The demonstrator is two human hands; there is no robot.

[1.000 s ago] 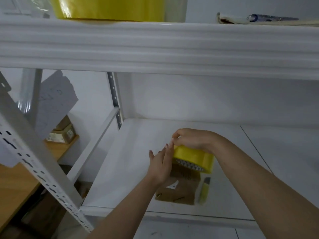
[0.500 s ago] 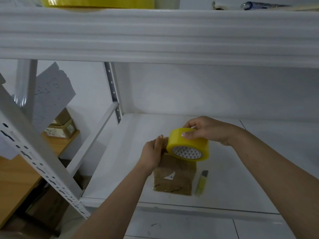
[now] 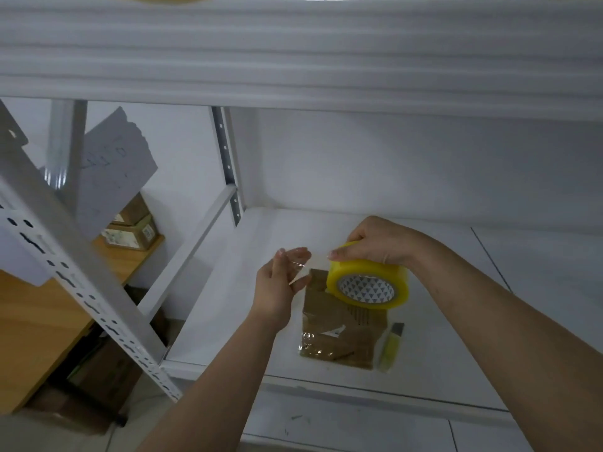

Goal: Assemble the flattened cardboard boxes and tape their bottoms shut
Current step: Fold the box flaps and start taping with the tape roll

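Observation:
A small brown cardboard box lies on the white shelf, taped and glossy along its near side. Above it my right hand grips a yellow tape roll from the top, its patterned core facing me. My left hand pinches the loose end of the clear tape strip, which stretches from the roll to my fingers. Both hands hover above the box without touching it.
A yellow utility knife lies just right of the box. An upper shelf beam runs overhead. A slotted white upright slants at left; beyond it stand a wooden table with small boxes and a hanging paper sheet.
My right hand has lifted and tilted the roll over the box. My left hand has caught the tape end and pulled a short strip away to the left.

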